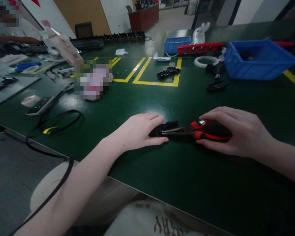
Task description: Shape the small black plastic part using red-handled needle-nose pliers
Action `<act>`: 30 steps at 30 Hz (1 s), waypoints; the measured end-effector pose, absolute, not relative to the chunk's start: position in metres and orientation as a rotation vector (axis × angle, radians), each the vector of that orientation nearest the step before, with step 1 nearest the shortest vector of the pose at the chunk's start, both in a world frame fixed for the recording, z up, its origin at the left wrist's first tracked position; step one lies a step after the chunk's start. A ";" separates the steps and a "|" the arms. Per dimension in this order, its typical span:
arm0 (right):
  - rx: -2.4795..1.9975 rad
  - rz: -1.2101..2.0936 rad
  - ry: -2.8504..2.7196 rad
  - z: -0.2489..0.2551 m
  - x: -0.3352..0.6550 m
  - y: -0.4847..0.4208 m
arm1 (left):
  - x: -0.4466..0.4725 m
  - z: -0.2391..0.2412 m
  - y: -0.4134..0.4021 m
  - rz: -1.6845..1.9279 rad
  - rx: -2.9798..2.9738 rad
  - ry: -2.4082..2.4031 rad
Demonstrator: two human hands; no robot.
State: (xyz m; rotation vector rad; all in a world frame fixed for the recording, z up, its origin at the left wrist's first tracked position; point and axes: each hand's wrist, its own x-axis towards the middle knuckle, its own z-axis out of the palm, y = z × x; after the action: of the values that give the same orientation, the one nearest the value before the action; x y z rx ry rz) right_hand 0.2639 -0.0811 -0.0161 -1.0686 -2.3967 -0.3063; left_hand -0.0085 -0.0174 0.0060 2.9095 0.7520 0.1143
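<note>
My left hand (144,131) is closed round a small black part (170,126) low over the green table, near its front edge. What kind of part it is I cannot make out; my fingers cover much of it. My right hand (238,131) grips red-and-black needle-nose pliers (199,131) by the handles, which stand somewhat apart. The long metal jaws point left, and their tips touch or overlap the black part beside my left thumb. Whether the jaws clamp it is too small to tell.
Beyond my hands, more black parts (168,72) lie by yellow tape marks (154,84). Blue bins (258,62) and a white rabbit figure (200,33) stand at the back right. A black cable (80,114) loops at left near a small device (40,105). Another person (22,36) is at the far left.
</note>
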 end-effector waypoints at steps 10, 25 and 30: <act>-1.097 -0.233 -2.328 -0.016 0.269 -0.080 | -0.014 0.008 -0.015 0.129 2.836 0.810; -1.387 0.362 -1.646 -0.018 0.274 -0.070 | -0.012 0.011 -0.018 0.147 2.848 0.712; -1.277 0.126 -1.902 -0.018 0.276 -0.070 | -0.010 0.009 -0.020 0.166 2.861 0.728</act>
State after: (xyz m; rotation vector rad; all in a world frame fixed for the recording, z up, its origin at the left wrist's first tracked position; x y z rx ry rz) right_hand 0.2758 -0.0697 -0.0185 -1.2774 -1.9017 0.1263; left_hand -0.0102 -0.0201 0.0093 2.8605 0.7277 0.1662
